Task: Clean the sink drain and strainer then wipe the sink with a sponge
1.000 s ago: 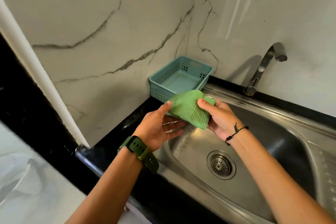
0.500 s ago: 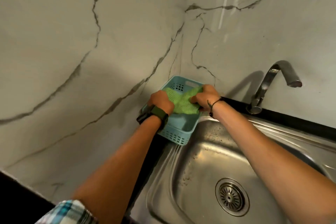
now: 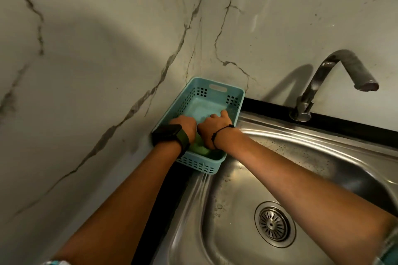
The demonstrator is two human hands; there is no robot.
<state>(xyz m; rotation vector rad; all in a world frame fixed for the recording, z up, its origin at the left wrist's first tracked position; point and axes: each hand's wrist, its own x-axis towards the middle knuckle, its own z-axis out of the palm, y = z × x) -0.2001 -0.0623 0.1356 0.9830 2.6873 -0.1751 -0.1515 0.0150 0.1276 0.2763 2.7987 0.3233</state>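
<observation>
A green sponge (image 3: 199, 147) lies at the near end of the teal plastic basket (image 3: 217, 90), mostly hidden under my wrists. My left hand (image 3: 185, 125), with a dark watch on the wrist, reaches down into the basket over the sponge; its fingers bend out of sight. Beside it, my right hand (image 3: 213, 125) is in the basket too, its fingers stretched forward onto the basket floor. The steel sink (image 3: 232, 180) lies to the right, with the round strainer (image 3: 272, 224) seated in its drain.
The basket stands in the corner where two marble walls meet, on the black counter edge (image 3: 269, 103). A curved metal faucet (image 3: 318, 77) rises behind the sink at the right. Water drops dot the sink's left slope.
A second ago both hands held the sponge spread over the sink. They carried it into the basket and have now lowered it to the near end.
</observation>
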